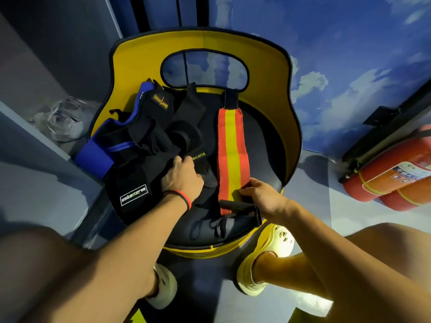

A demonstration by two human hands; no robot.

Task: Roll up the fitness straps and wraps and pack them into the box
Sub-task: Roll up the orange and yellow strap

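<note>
Head view: right hand (263, 197) pins orange-yellow wrap's (232, 145) near end.

Wall (326, 43) beyond the grip painted as blue sky with white clouds; dark vertical panel (163, 12) at its left. Grey ledge (35, 141) left of the grip, clear crumpled plastic (63, 117) on it. Right of the grip, two red fire extinguishers (391, 173) lie on pale grey floor (326, 217), bright light patch nearer the viewer.
</note>
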